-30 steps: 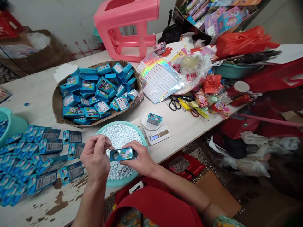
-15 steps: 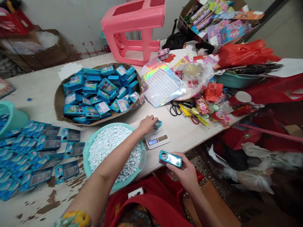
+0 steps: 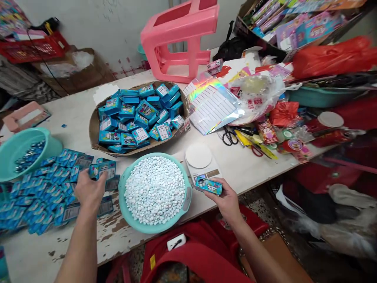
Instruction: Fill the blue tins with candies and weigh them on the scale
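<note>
My left hand [image 3: 89, 192] is over the left side of the table, its thumb and fingers closed around a blue candy tin [image 3: 103, 169] beside many similar tins [image 3: 47, 192] lying in rows. My right hand [image 3: 226, 198] grips another blue tin [image 3: 209, 186] near the table's front edge, its narrow side with a round opening facing up. Between my hands stands a turquoise basin [image 3: 121, 196] full of small white candies [image 3: 154, 188]. Just behind the right-hand tin is a white kitchen scale [image 3: 199, 157] with a bare round pan.
A cut-down cardboard box [image 3: 93, 131] heaped with blue tins stands behind the basin. At far left, a turquoise tub [image 3: 53, 143] holds small shiny pieces. Scissors [image 3: 229, 136], holographic sheets [image 3: 213, 102] and bags crowd the right. A pink stool [image 3: 179, 27] lies at the back.
My left hand has moved from the scale, where it held a tin, across to the tins at left. The right-hand tin has tilted, showing its printed face. The view has shifted left.
</note>
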`<state>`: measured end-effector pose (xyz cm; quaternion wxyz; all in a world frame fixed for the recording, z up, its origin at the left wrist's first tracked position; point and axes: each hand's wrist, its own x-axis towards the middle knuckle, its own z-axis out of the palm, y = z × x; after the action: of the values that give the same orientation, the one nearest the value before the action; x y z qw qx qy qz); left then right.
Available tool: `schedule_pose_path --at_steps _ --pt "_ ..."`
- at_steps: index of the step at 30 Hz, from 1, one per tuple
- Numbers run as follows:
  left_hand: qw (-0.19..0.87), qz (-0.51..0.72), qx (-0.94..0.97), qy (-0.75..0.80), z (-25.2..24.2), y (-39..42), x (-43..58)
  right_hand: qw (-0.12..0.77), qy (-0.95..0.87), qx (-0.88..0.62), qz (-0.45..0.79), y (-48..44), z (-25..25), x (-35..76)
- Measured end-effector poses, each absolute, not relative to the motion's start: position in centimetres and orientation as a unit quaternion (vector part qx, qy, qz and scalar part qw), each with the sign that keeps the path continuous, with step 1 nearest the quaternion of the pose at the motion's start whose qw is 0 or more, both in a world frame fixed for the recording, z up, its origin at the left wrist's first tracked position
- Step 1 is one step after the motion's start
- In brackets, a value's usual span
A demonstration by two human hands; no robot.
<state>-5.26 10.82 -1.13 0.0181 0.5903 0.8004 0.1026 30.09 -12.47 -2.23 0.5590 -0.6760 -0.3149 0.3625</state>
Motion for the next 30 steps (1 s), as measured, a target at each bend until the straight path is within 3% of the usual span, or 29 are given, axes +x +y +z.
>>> schedule_pose_path --at_steps 7,12,15,18,23,26,30 --pt "0.130 -0.038 0.598 0.790 -6.2 13.4 -5.6 0.615 -0.260 -0.607 0.432 -12.0 -1.7 29.4" --pt "0.064 0.074 0.659 0.746 -6.0 11.9 -3.8 0.565 -0.303 -0.631 0.436 -11.5 -1.0 28.6" --pt "0.129 0.145 0.738 0.646 -5.0 8.9 0.6 0.555 -0.317 -0.634 0.435 -10.7 -0.4 27.9" --pt "0.229 0.084 0.844 0.478 -5.1 5.4 5.7 0.558 -0.322 -0.625 0.441 -9.8 0.0 27.1" --pt "0.171 0.040 0.864 0.471 -6.8 3.3 8.9 0.542 -0.342 -0.632 0.436 -8.7 0.3 26.2" --pt "0.251 0.098 0.808 0.524 -7.0 4.0 8.1 0.530 -0.358 -0.642 0.423 -8.2 0.4 25.8" --pt "0.512 0.313 0.538 0.592 -3.9 4.8 7.4 0.510 -0.422 -0.648 0.376 -7.1 1.1 24.8"
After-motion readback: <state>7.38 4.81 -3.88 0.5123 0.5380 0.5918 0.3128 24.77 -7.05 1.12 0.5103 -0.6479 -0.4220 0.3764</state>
